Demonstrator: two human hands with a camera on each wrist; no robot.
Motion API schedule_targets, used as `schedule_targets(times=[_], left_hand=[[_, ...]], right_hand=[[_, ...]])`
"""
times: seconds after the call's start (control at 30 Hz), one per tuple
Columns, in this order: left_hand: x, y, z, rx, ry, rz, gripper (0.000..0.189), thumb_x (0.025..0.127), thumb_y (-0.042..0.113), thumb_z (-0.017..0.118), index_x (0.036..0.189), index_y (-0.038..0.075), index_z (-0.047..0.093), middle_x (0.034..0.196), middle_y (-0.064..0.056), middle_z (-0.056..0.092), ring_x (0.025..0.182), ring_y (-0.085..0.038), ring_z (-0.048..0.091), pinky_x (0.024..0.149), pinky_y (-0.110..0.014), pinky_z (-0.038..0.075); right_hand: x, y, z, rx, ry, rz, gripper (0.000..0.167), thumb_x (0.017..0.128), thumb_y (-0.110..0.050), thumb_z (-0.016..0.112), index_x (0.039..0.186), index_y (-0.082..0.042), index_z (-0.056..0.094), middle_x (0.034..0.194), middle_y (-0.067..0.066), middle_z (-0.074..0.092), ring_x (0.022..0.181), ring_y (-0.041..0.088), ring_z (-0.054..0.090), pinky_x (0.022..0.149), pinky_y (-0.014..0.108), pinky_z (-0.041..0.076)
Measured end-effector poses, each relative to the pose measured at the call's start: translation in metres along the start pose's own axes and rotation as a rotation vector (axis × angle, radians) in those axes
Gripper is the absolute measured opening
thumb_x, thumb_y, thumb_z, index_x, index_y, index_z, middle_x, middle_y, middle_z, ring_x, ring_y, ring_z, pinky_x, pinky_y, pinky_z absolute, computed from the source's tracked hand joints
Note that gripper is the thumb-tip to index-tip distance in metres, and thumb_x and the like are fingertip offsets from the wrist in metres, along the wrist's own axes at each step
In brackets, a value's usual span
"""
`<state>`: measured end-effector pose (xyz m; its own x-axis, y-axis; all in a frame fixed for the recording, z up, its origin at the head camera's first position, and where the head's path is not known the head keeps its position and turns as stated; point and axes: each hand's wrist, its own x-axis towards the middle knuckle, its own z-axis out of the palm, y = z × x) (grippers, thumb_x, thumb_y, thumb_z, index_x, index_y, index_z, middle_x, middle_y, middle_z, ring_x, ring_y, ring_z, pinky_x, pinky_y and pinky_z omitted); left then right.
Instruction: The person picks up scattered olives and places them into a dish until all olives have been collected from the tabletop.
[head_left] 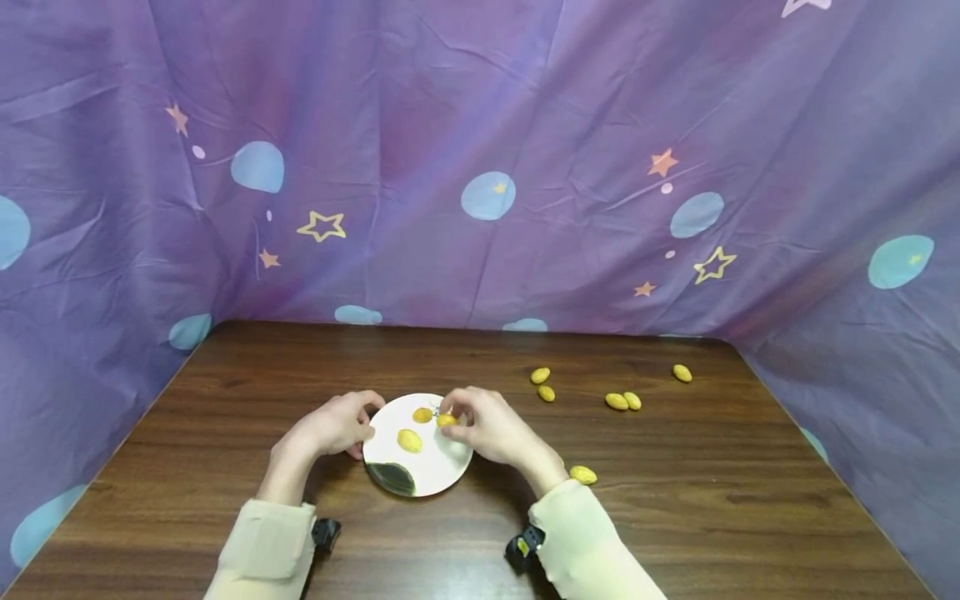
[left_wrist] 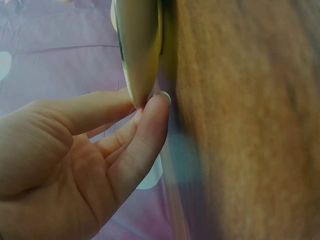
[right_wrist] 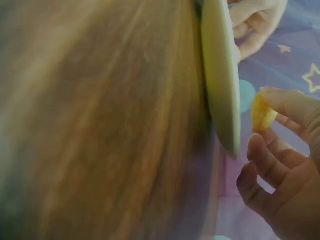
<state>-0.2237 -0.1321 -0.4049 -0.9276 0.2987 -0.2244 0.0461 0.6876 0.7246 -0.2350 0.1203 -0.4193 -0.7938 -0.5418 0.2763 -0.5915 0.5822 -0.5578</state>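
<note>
A round white plate (head_left: 442, 475) with a dark green patch near its front edge lies before me. My left hand (head_left: 337, 425) pinches the plate's left rim; the left wrist view shows fingers on both sides of the edge. Over the plate's right part, my right hand (head_left: 491, 427) holds a small yellow oval fruit (right_wrist: 262, 112) between thumb and fingertips. In the right wrist view that fruit is apart from the plate's surface. Another yellow fruit (head_left: 409, 441) sits mid-plate, and an orange oval (head_left: 422, 414) shows behind it.
More yellow fruits lie on the brown wooden table (head_left: 675, 517): a pair (head_left: 540, 376) behind the right hand, another pair (head_left: 617, 402) farther right, a single fruit (head_left: 682, 372) at the back right, and one (head_left: 582, 475) beside the right wrist. A purple patterned cloth (head_left: 420, 250) hangs behind.
</note>
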Motion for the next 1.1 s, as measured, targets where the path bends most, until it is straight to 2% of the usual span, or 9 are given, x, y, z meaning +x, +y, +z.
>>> schedule_targets(times=[0.33,0.57,0.83,0.97,1.1], left_hand=[[0.0,0.001,0.0,0.017,0.002,0.0,0.039,0.089,-0.009,0.057,0.128,-0.005,0.053,0.083,-0.014,0.053,0.06,-0.021,0.062,0.056,-0.032,0.056],[0.0,0.001,0.0,0.016,0.0,0.004,0.039,0.089,-0.009,0.057,0.128,-0.005,0.053,0.083,-0.014,0.053,0.06,-0.021,0.061,0.055,-0.031,0.056],[-0.001,0.0,0.0,0.019,0.002,0.017,0.04,0.088,-0.009,0.058,0.128,-0.006,0.053,0.082,-0.014,0.054,0.059,-0.02,0.061,0.055,-0.032,0.056],[-0.001,0.0,-0.001,0.017,-0.002,0.014,0.04,0.088,-0.008,0.058,0.128,-0.006,0.052,0.083,-0.014,0.054,0.059,-0.02,0.062,0.056,-0.032,0.056],[-0.001,0.001,-0.001,0.011,-0.004,0.009,0.041,0.088,-0.008,0.057,0.129,-0.005,0.052,0.083,-0.014,0.054,0.06,-0.021,0.062,0.057,-0.032,0.057]], right_hand=[[0.015,-0.002,0.008,-0.123,-0.117,-0.007,0.014,0.081,-0.014,0.077,0.092,-0.012,0.069,0.079,-0.001,0.063,0.073,0.011,0.055,0.064,0.024,0.047],[0.017,-0.005,0.008,-0.141,-0.151,0.028,0.012,0.081,-0.014,0.076,0.09,-0.012,0.069,0.072,-0.004,0.058,0.065,0.01,0.053,0.059,0.025,0.044],[0.018,-0.007,0.009,-0.153,-0.171,0.056,0.014,0.08,-0.014,0.077,0.091,-0.014,0.069,0.072,-0.005,0.058,0.065,0.01,0.053,0.059,0.025,0.045],[0.018,-0.011,0.006,-0.168,-0.206,0.086,0.023,0.08,-0.022,0.08,0.098,-0.015,0.069,0.079,-0.003,0.061,0.071,0.011,0.055,0.065,0.026,0.047],[0.016,-0.018,0.0,-0.194,-0.261,0.147,0.042,0.077,-0.036,0.082,0.112,-0.018,0.066,0.094,0.001,0.062,0.085,0.014,0.057,0.075,0.03,0.049]])
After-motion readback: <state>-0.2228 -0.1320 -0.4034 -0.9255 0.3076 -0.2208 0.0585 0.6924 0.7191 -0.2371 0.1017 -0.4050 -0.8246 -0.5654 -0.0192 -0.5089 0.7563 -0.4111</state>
